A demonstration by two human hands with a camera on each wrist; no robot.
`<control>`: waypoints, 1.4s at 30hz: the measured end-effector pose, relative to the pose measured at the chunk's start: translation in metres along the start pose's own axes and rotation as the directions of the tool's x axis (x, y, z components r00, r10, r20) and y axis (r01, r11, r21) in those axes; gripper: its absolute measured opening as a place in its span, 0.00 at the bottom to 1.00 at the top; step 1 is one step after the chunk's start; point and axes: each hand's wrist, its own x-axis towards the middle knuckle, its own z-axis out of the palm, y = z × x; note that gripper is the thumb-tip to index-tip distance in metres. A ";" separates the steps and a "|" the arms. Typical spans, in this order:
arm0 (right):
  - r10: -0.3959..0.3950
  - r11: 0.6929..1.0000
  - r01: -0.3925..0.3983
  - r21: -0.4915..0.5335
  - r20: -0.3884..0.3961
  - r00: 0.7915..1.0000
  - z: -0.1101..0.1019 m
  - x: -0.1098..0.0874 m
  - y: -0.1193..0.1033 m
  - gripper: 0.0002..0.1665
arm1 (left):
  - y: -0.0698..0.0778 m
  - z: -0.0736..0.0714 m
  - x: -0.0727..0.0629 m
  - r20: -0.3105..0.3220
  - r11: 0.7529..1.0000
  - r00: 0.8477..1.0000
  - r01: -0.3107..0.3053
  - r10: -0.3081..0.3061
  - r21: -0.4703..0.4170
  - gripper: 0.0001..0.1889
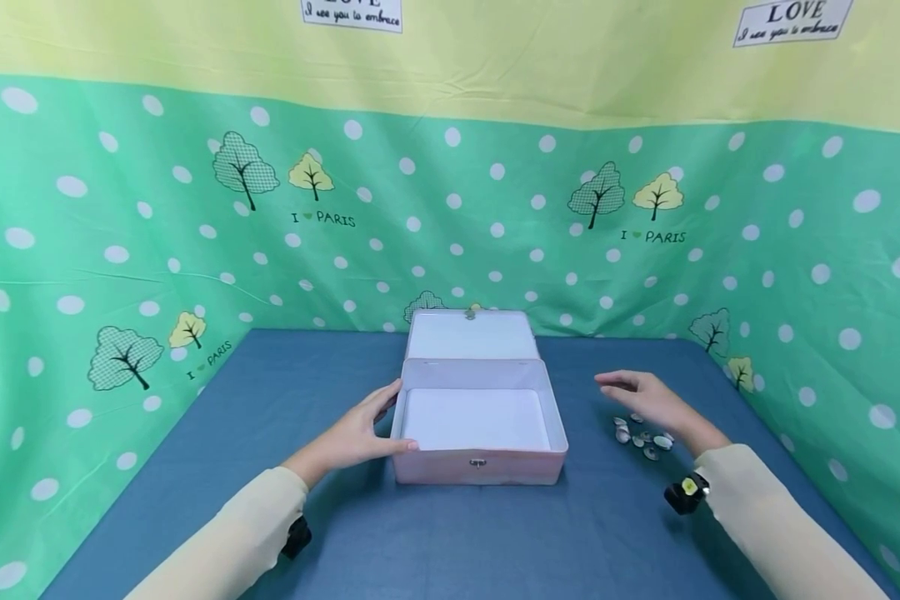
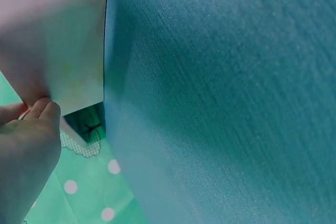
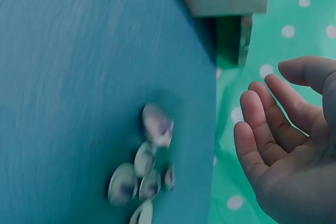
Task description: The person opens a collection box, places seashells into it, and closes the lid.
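Note:
A pink rectangular tin box [image 1: 480, 468] stands on the table with its hinged lid [image 1: 471, 333] raised at the back; its pale inside holds nothing. My left hand [image 1: 356, 433] holds the box's left side, thumb over the front left corner of the rim and fingers on the side wall. In the left wrist view, its fingertips [image 2: 48, 109] meet the upper edge of that wall. Right of the box, my right hand [image 1: 648, 400] hovers above the table with loosely bent fingers and nothing in it. Several seashells [image 1: 637, 437] lie in a loose cluster below it.
A dark blue cloth [image 1: 495, 542] covers the table. Green and yellow patterned curtain fabric [image 1: 457, 183] hangs behind the box and along both sides. A black device is strapped at each wrist.

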 end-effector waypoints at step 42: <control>0.191 0.963 -0.190 -0.192 -0.016 0.982 -0.015 -0.010 0.067 0.21 | -0.002 0.001 0.000 -0.004 1.000 1.000 -0.003 0.004 0.010 0.59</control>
